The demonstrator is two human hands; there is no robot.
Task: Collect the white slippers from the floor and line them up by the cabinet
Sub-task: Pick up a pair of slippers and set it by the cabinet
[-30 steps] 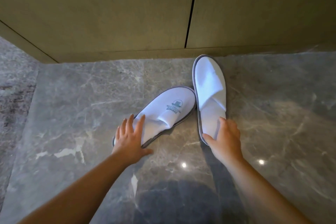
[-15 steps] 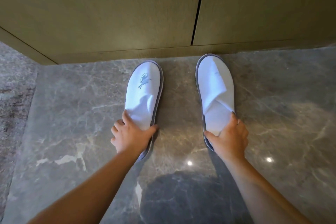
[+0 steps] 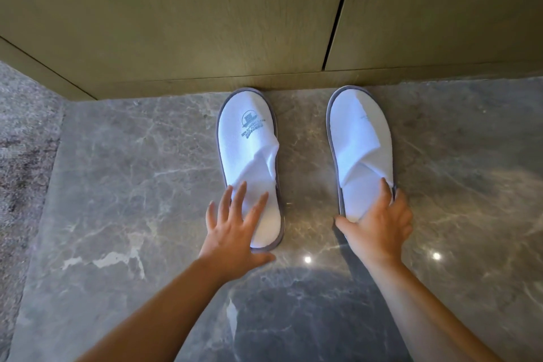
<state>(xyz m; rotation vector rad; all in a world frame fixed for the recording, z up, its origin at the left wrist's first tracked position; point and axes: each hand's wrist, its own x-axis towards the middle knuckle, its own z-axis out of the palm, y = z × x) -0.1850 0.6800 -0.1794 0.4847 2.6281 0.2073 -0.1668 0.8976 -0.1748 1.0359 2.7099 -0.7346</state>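
Two white slippers with grey soles lie side by side on the marble floor, toes against the base of the wooden cabinet. The left slipper has a dark printed logo on its toe. My left hand hovers at its heel with fingers spread and straight, the thumb under the heel edge. The right slipper lies parallel, a hand's width away. My right hand grips its heel, thumb on the left edge and fingers curled round the right edge.
Grey veined marble floor stretches all around. A rougher carpet strip runs along the far left. The cabinet's two doors meet at a dark vertical gap above the slippers.
Both slippers slid forward until their toes met the cabinet base, the left one having turned straight. My left hand has opened its fingers off the left slipper's heel.
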